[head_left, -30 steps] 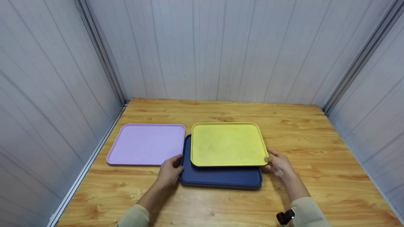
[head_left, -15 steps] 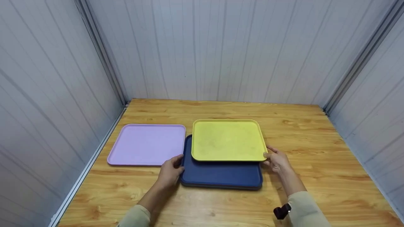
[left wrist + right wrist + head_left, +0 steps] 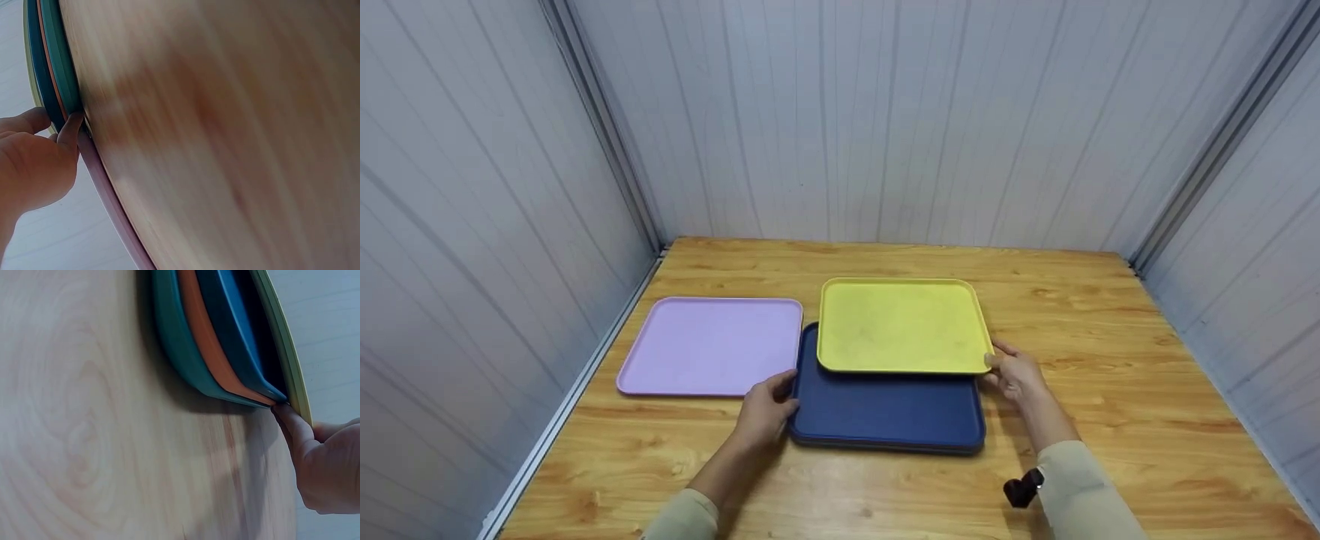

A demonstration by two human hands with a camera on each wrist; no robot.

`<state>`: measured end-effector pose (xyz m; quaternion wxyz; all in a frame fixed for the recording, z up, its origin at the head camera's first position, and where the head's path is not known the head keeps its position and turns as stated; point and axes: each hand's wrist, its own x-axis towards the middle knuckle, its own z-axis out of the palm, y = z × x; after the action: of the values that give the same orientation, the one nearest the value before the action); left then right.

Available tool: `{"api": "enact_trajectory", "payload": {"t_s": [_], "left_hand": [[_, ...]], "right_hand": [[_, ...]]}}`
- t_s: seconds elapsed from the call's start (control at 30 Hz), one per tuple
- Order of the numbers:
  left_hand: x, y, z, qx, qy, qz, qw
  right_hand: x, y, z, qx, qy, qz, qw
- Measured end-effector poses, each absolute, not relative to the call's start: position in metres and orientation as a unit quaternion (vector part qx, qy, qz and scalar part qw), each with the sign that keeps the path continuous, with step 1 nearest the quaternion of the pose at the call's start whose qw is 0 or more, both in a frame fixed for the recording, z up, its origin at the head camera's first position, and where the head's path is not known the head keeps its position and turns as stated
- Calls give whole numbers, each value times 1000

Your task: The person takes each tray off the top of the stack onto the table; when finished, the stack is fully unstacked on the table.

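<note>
On the wooden bench (image 3: 1110, 390) a stack of trays sits near the middle, and the right hand (image 3: 1014, 373) pinches the near right corner of the yellow tray (image 3: 901, 325), thumb on the rim and fingers curled beneath it. The yellow tray lies on top, pushed toward the far side, so that the near part of the dark blue tray (image 3: 889, 412) under it shows. In the right wrist view the yellow tray's edge (image 3: 284, 349) stands off from the dark blue tray (image 3: 239, 343), with a gap between them at this corner, and below the blue one come an orange tray (image 3: 205, 340) and a teal tray (image 3: 177, 337), which rests on the bench. The left hand (image 3: 765, 409) is at the left edge of the stack, its grip curled against the rims; in the left wrist view its fingers (image 3: 70, 129) press on the teal and blue edges (image 3: 53, 67). I cannot tell whether the fingers reach under the stack. A lilac tray (image 3: 709, 345) lies flat on the bench just beside the stack on the left, its right edge close to the left hand. Beige sleeves (image 3: 1091, 495) cover both forearms, and a small black device (image 3: 1024, 489) sits at the right wrist.
</note>
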<state>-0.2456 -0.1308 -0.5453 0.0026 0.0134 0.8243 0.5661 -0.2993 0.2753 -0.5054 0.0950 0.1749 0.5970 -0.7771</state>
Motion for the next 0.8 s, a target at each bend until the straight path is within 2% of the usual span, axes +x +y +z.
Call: {"api": "enact_trajectory", "payload": {"t_s": [0.8], "left_hand": [[-245, -131, -545, 21, 833, 553, 0]], "right_hand": [[-337, 272, -504, 198, 569, -794, 79]]}}
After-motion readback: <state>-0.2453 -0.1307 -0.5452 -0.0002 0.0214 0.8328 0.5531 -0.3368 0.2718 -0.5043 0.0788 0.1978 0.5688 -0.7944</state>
